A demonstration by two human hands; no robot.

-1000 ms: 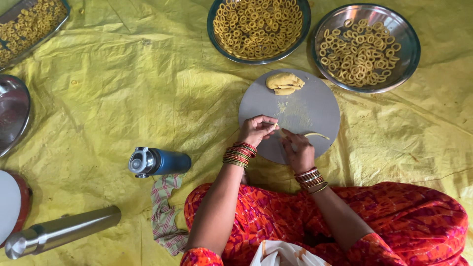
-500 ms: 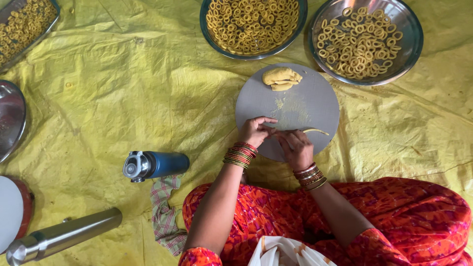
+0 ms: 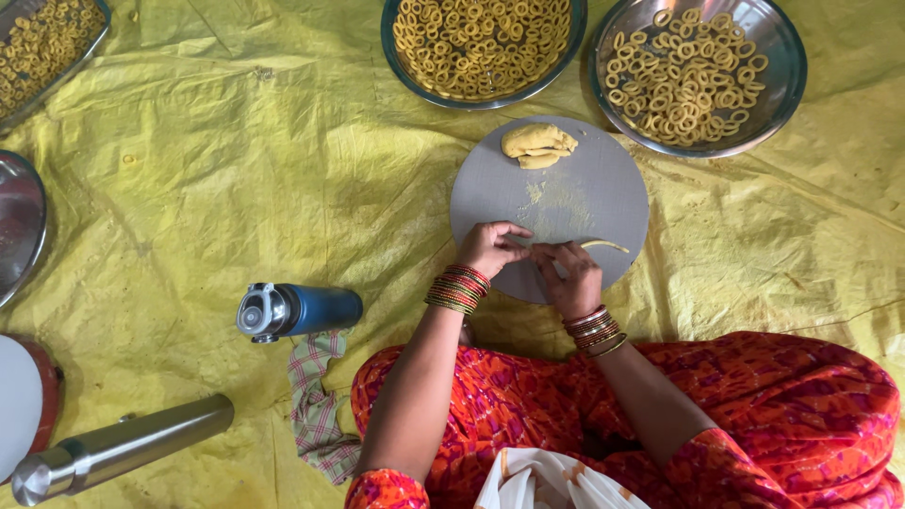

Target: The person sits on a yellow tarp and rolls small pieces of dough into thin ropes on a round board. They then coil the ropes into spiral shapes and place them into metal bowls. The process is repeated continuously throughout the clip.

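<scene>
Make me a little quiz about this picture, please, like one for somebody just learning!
1. True or false: the lump of dough sits on the round grey board.
2. What lies on its side on the yellow sheet: A) a blue bottle, B) a red cup, C) a green jug?
3. What do the left hand and right hand pinch between them?

Key:
1. True.
2. A.
3. A thin dough strip, on the board below the two bowls of rings.

Thin yellow dough rope (image 3: pixel 589 245) lies flat on the near part of the round grey board (image 3: pixel 603 179), right end curling free, left end pinched between both hands' fingertips.
</scene>
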